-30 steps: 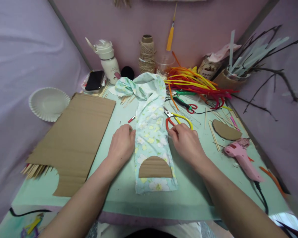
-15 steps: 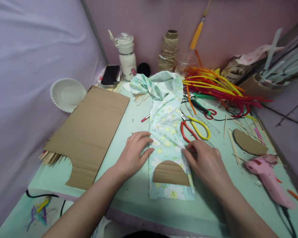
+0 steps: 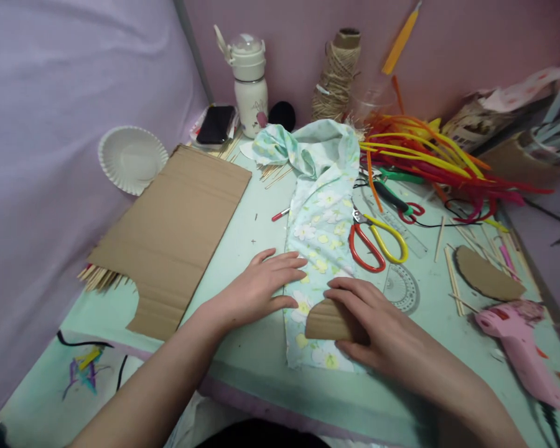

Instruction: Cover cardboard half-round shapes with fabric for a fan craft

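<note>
A strip of pale green floral fabric (image 3: 324, 214) runs lengthwise before me, its far end bunched up. On its near end rests a half-circle of brown cardboard (image 3: 329, 322), straight edge toward me. My right hand (image 3: 366, 314) grips this piece, fingers over the curved edge and thumb at the straight edge, hiding its right part. My left hand (image 3: 264, 283) lies with fingers spread, the tips on the fabric's left edge. Scissors (image 3: 376, 239) with one red and one yellow handle lie just right of the fabric, above a clear protractor (image 3: 401, 289).
To the left lie a large cardboard sheet (image 3: 182, 230) and a paper plate (image 3: 131, 158). A bottle (image 3: 251, 90), a phone (image 3: 216, 124) and a twine cone (image 3: 338, 78) are at the back. Pipe cleaners (image 3: 429, 149), a cardboard offcut (image 3: 488, 274) and a pink glue gun (image 3: 513, 348) occupy the right.
My right hand has let go of the fabric's right edge and moved down onto the cardboard half-circle. My left hand has opened out and slid nearer along the left edge. The view has turned left.
</note>
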The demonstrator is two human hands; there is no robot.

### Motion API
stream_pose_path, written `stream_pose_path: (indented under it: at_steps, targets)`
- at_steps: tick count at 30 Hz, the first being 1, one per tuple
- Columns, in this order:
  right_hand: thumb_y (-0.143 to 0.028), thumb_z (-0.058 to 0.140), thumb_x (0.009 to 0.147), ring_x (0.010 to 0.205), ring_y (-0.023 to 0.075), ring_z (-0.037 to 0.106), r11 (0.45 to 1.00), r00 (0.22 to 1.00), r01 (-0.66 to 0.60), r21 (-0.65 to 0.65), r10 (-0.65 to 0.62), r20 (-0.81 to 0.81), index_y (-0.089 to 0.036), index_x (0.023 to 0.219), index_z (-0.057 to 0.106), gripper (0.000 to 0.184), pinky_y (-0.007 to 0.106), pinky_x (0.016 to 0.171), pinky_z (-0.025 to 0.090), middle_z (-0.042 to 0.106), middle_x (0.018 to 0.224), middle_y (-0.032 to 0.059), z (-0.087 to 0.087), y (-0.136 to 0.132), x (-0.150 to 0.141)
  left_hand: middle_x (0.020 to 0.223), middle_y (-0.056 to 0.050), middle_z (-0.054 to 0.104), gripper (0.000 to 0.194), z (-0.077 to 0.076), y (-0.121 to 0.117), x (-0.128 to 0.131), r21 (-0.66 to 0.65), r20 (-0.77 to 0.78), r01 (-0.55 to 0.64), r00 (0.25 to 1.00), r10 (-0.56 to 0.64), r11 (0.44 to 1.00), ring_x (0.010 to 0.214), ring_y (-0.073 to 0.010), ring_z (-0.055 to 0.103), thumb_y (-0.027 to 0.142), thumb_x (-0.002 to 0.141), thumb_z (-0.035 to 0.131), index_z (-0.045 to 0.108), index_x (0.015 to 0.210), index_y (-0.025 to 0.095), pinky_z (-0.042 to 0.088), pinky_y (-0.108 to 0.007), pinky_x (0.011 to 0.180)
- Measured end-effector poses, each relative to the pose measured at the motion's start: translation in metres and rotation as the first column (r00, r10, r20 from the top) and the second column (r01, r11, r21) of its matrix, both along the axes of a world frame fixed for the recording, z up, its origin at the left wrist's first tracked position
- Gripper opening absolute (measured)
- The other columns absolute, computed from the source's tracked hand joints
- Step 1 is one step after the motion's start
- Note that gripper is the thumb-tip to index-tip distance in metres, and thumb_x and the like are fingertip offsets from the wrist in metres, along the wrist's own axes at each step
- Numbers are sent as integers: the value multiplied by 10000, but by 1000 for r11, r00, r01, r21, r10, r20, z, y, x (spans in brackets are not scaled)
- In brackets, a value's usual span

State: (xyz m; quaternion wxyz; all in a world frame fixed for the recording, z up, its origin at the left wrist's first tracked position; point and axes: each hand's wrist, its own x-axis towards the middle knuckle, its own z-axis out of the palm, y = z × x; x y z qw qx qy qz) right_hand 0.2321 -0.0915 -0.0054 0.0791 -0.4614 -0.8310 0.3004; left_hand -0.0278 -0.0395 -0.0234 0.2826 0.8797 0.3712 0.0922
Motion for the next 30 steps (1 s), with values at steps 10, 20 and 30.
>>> stream_pose_path:
  at_steps: [10, 20, 30]
  targets:
    - [-213, 645, 751, 1279, 277, 486, 999, 1000, -9, 31, 9, 1, -273, 1286, 513, 555, 445, 1032, 474, 492, 1386, 86, 0, -2, 1, 905, -57, 587, 132, 12, -74, 9, 7, -44, -576, 816, 576, 817, 912, -246, 547, 330, 860, 639, 629, 850, 198, 440, -428, 822]
    - [-187, 632, 736, 1290, 276, 474, 998, 1000, -21, 55, 22, -15, -266, 1257, 530, 536, 463, 1054, 449, 493, 1375, 91, -5, -3, 2, 883, -43, 568, 78, 9, -102, 35, -50, 103, -562, 819, 564, 825, 896, -216, 527, 199, 875, 575, 599, 801, 204, 419, -403, 809]
    - [-413, 607, 871, 1263, 265, 509, 989, 990, 112, 101, -103, -94, -270, 1306, 494, 472, 443, 1041, 443, 521, 1365, 97, 8, -7, 18, 946, -74, 590, 242, 5, -96, 18, 50, 92, -404, 913, 398, 914, 927, -221, 499, 90, 903, 444, 667, 918, 183, 442, -384, 826]
